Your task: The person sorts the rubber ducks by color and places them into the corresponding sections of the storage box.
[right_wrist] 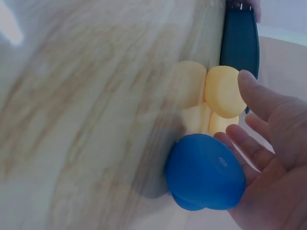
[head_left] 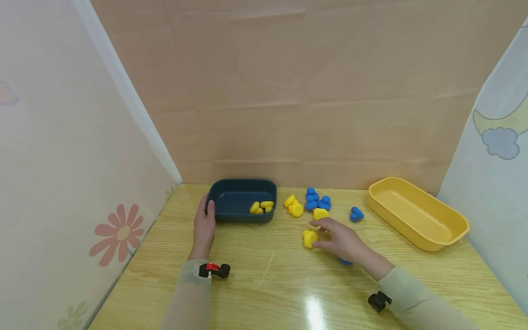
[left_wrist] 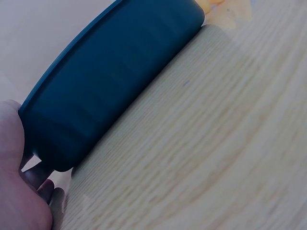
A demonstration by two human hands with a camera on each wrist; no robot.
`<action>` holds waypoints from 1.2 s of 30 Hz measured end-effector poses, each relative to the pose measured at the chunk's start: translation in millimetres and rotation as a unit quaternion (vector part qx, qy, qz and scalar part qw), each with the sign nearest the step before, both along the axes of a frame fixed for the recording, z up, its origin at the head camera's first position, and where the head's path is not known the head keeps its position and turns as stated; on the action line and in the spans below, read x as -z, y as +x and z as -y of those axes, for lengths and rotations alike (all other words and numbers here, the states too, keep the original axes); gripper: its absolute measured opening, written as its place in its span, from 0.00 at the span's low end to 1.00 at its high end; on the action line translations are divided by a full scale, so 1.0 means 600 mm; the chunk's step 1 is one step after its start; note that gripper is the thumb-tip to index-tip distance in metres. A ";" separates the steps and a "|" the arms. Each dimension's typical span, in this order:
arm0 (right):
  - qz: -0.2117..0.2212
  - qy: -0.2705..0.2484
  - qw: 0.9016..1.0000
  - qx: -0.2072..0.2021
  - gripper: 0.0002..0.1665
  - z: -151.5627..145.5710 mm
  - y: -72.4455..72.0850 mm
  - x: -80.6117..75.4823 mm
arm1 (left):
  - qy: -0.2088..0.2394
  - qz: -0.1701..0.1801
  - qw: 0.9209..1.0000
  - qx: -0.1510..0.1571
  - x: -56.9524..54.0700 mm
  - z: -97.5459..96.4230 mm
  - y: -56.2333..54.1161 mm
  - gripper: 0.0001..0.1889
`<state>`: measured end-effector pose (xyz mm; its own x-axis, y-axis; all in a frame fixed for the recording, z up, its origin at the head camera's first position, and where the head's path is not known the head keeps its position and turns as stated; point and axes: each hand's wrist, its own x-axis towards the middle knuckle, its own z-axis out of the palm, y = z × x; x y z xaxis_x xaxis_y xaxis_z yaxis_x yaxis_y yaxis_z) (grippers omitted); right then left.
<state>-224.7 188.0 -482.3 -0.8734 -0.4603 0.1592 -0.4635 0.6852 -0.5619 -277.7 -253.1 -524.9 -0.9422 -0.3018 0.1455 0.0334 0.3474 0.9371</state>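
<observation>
My left hand (head_left: 205, 224) grips the left end of a dark blue plastic tub (head_left: 243, 219), the thumb at its rim. Several yellow toy ducks (head_left: 255, 207) lie in the tub's right end. Over the table my right hand (head_left: 344, 238) has its thumb and fingers spread apart beside a yellow toy duck (head_left: 310, 239). In the right wrist view that yellow duck (right_wrist: 223, 91) is close to the thumb tip, and nothing is pinched. A blue toy duck (right_wrist: 206, 170) sits under the palm, mostly hidden by the hand in the head view.
Beyond the right hand lie more yellow ducks (head_left: 296, 210) and a cluster of blue ducks (head_left: 324, 203). One blue duck (head_left: 356, 214) lies apart on its side. A yellow tub (head_left: 416, 215) stands at the right. Brown paper (head_left: 288, 114) covers the back wall.
</observation>
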 end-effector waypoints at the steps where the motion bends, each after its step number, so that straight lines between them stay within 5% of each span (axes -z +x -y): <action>1: 0.001 0.001 1.000 -0.001 0.35 0.000 0.000 0.001 | -0.001 0.000 1.000 0.000 0.000 0.000 0.000 0.34; 15: 0.020 0.012 1.000 -0.001 0.35 0.003 0.000 0.010 | -0.002 0.000 1.000 0.005 0.002 -0.001 0.003 0.37; 36: -0.007 0.007 1.000 0.009 0.16 0.006 -0.001 0.016 | -0.002 0.001 1.000 0.000 -0.001 -0.002 0.003 0.35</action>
